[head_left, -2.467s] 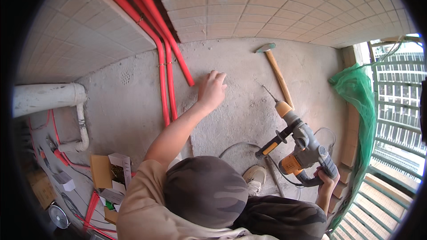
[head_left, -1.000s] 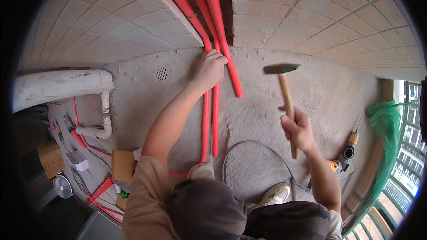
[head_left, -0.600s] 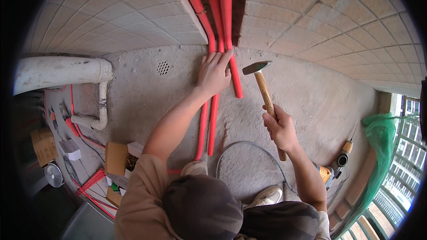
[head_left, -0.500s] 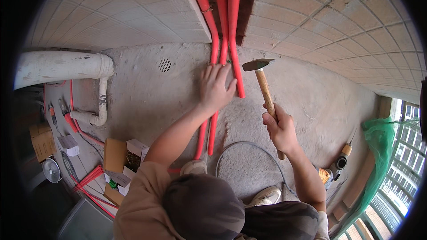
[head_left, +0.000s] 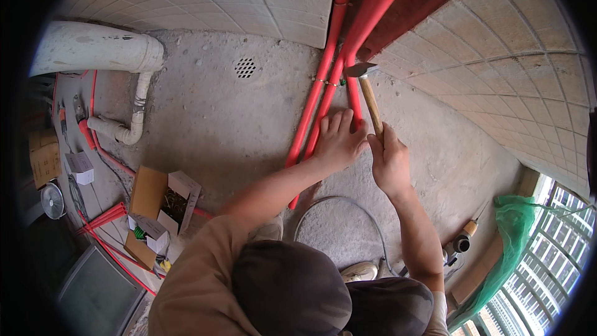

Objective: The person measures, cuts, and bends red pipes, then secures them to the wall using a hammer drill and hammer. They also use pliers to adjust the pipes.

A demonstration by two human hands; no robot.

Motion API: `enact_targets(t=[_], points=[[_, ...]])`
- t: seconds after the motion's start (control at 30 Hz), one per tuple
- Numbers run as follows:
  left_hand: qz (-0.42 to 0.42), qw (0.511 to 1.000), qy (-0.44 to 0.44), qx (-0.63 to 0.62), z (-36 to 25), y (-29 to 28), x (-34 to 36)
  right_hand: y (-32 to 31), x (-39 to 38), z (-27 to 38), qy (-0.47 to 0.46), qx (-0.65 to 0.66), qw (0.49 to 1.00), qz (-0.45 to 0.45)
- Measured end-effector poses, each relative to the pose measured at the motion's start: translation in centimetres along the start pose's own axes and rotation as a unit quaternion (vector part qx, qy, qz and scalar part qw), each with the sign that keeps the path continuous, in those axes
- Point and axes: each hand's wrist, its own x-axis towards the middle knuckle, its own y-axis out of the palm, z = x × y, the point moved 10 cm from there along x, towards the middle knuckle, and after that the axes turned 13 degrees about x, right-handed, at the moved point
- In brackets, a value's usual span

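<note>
My right hand (head_left: 390,158) grips the wooden handle of a hammer (head_left: 370,96), whose dark metal head is up beside the red pipes. My left hand (head_left: 341,140), fingers apart, rests over the lower part of the red pipes (head_left: 306,123); its fingertips touch them near the short pipe's lower end, which is partly hidden. Above that hand, a small metal fixing (head_left: 321,82) crosses two pipes, which run up into a dark recess between tiled walls. A power drill (head_left: 460,242) lies on the concrete floor to the right, with a grey cable (head_left: 339,200) looping beside my feet.
A white drainpipe (head_left: 99,50), floor grate (head_left: 245,68), open cardboard box (head_left: 146,190) with contents, loose red tubing (head_left: 112,214), small fan (head_left: 53,201) and grey panel (head_left: 99,289) are left. Green mesh (head_left: 513,218) hangs by railings (head_left: 553,236) at right.
The drill has left my right hand for the floor, and that hand took up the hammer. My left hand slid down the pipes; the hammer moved up toward them. The view has shifted.
</note>
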Motion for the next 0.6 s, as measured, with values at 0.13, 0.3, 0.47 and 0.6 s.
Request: enact_targets(t=[0.13,0.3,0.47,0.6], points=[[-0.004,1.000,0.005,0.023,0.6,0.9,-0.5,0.3,-0.2,-0.3,0.010,-0.001,1.000,-0.003],[-0.057,0.998,-0.014,-0.015,1.1,0.2,-1.0,0.3,0.0,1.1,0.016,-0.015,1.000,-0.019],[-0.063,0.997,-0.010,-0.041,0.9,-0.5,-0.5,1.3,0.8,-3.2,0.049,-0.053,0.997,0.024],[-0.055,0.998,-0.016,-0.035,1.2,-0.4,-0.9,0.0,-0.2,2.4,-0.055,-0.032,0.997,-0.054]])
